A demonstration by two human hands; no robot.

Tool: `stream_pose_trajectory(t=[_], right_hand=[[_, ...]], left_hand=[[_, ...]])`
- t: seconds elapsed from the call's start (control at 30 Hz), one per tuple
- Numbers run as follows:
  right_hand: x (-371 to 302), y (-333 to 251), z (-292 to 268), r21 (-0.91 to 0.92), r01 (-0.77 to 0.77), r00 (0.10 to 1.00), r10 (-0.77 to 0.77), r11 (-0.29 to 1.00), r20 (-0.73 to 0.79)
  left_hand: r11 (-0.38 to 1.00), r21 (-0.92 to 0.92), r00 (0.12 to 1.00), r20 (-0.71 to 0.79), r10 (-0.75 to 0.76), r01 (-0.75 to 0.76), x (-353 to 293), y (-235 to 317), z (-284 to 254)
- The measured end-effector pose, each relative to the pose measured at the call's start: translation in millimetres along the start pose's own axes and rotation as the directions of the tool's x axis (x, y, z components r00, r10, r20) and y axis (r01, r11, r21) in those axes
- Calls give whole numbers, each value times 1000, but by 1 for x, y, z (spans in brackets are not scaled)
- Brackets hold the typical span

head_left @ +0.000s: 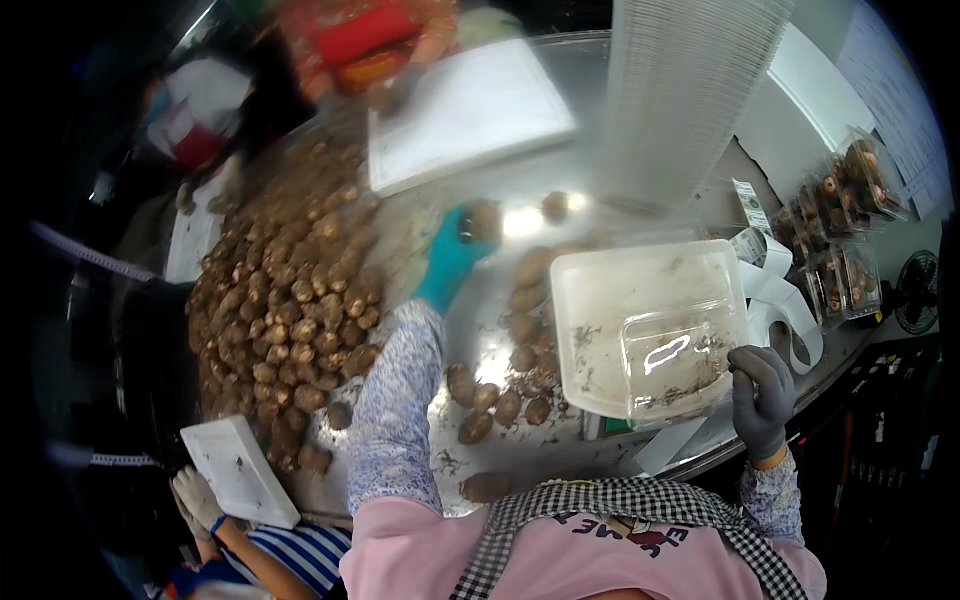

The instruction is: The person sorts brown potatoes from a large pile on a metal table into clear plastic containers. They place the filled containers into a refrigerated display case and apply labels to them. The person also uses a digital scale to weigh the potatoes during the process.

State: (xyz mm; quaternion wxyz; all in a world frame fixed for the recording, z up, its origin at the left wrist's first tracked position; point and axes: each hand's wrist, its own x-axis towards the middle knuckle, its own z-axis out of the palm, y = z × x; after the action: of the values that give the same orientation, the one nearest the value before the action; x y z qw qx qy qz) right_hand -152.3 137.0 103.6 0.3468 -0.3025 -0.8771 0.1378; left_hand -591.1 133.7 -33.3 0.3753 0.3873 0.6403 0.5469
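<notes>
My left hand (pixel 449 262), in a teal glove, reaches out over the metal table and is closed around a brown, round taro (pixel 483 222). Its outline is slightly blurred. At the right, my right hand (pixel 766 402) wears a grey glove and pinches the edge of a clear plastic box (pixel 655 372). That box is tilted over a white tray (pixel 568 345) with dirt crumbs in it, and I see no taro inside the box. Beside the tray, several loose taros (pixel 486 397) lie on the table, some in a row along its left side.
A large taro heap (pixel 300 300) covers the left. Co-workers stand at far left, far side and lower left, near white foam slabs (pixel 470 120). A tall stack of clear containers (pixel 680 90), a label strip (pixel 790 295) and filled boxes (pixel 855 190) stand right.
</notes>
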Motion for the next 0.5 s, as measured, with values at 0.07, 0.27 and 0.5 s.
stream_pose_trajectory(t=[0.07,0.27,0.5], right_hand=[[3,-14,9,81,9,1000,-7,997,-15],[11,-75,42,275,133,986,-156,952,64],[8,-133,92,186,97,924,-158,978,347]], left_hand=[[996,-83,1000,8,13,-13,-48,18,6],[986,-164,1000,-13,-28,25,-159,34,16],[997,-74,983,-179,-37,24,-264,29,42]])
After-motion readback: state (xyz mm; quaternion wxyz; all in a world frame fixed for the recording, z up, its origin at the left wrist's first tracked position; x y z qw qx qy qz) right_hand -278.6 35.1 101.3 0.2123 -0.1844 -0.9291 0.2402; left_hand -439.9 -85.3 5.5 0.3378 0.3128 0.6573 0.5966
